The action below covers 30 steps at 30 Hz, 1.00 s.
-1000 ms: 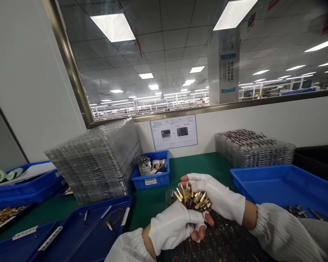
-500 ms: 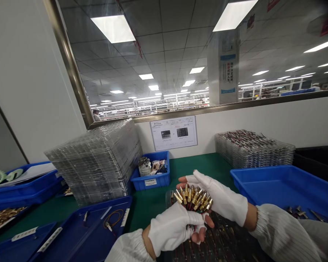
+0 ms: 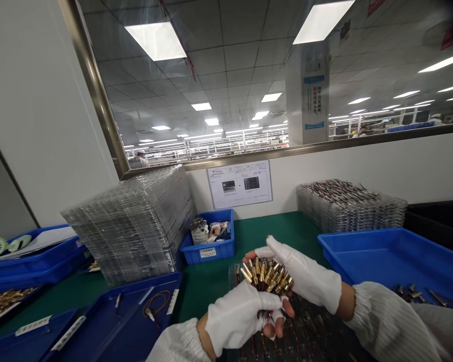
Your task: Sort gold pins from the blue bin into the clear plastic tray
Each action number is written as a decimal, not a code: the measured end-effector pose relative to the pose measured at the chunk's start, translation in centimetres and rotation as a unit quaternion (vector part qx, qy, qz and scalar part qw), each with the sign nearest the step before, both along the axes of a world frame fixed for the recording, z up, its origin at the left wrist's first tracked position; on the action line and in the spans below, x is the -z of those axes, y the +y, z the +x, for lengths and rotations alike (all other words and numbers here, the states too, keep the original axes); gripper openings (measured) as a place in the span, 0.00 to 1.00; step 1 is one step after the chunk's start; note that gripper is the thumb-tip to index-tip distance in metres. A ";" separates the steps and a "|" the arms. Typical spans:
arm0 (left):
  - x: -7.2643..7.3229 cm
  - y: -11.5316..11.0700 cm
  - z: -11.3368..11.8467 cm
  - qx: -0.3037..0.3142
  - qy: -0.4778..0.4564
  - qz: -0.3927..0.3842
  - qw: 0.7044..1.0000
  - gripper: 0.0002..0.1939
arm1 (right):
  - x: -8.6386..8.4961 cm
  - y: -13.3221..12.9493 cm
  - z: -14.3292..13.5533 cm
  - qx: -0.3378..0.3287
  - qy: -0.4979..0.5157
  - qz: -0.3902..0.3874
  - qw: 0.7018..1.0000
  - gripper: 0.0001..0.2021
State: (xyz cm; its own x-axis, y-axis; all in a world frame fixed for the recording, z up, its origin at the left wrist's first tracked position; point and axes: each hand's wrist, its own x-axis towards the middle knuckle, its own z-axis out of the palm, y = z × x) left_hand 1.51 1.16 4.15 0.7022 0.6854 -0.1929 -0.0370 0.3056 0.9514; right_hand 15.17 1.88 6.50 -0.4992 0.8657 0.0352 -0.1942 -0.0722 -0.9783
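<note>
My left hand (image 3: 239, 311), in a white glove with bare fingertips, is closed round a bundle of brass-tipped wired parts (image 3: 266, 275). Their gold and silver cylindrical ends fan upward, and thin dark and red wires show below the fist. Behind and to the right of these ends, my right hand (image 3: 305, 269), gloved the same way, lies cupped with its fingers stretched out along the bundle. It seems to touch the ends, though its palm side is hidden. Under both hands is a clear plastic tray (image 3: 234, 274) with rows of similar wired parts.
Tall stacked clear trays (image 3: 136, 226) stand at left, and filled trays (image 3: 349, 201) at back right. A blue bin (image 3: 207, 254) holds a jar and small packets. Another blue bin (image 3: 392, 251) with metal parts sits right; shallow blue trays (image 3: 117, 317) lie left. A window is ahead.
Both hands and the bundle stay almost where they were, with only a very slight shift of the right hand. Beyond the window at left, a person has come further into view.
</note>
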 end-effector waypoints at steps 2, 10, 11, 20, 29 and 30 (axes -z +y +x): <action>0.0 0.0 0.0 0.002 -0.004 -0.006 1.000 0.09 | -0.1 -0.1 0.0 -0.008 0.009 -0.002 1.000 0.28; -0.1 0.0 0.0 0.005 -0.014 -0.028 0.999 0.08 | -0.2 0.0 -0.1 -0.004 0.030 -0.026 0.999 0.29; -0.1 0.0 0.1 0.006 -0.016 -0.033 0.999 0.08 | -0.2 0.0 -0.1 -0.003 0.031 -0.029 0.999 0.29; 0.4 0.2 0.0 0.016 -0.035 -0.045 0.998 0.09 | -0.2 0.1 -0.1 -0.005 0.033 -0.029 0.999 0.30; 0.8 0.3 0.1 -0.006 -0.029 -0.014 0.999 0.07 | -0.8 -0.6 -0.1 0.017 0.015 0.047 0.999 0.27; 0.9 0.5 0.2 -0.015 -0.016 0.005 1.000 0.06 | -0.7 -0.5 -0.1 0.012 0.021 0.050 0.998 0.27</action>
State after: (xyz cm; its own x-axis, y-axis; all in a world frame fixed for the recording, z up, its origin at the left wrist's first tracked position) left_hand 1.72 1.61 3.26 0.6873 0.7076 -0.1640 -0.0764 0.2949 0.9525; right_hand 15.08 1.35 7.22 -0.4747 0.8685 0.1428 -0.2365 0.0304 -0.9712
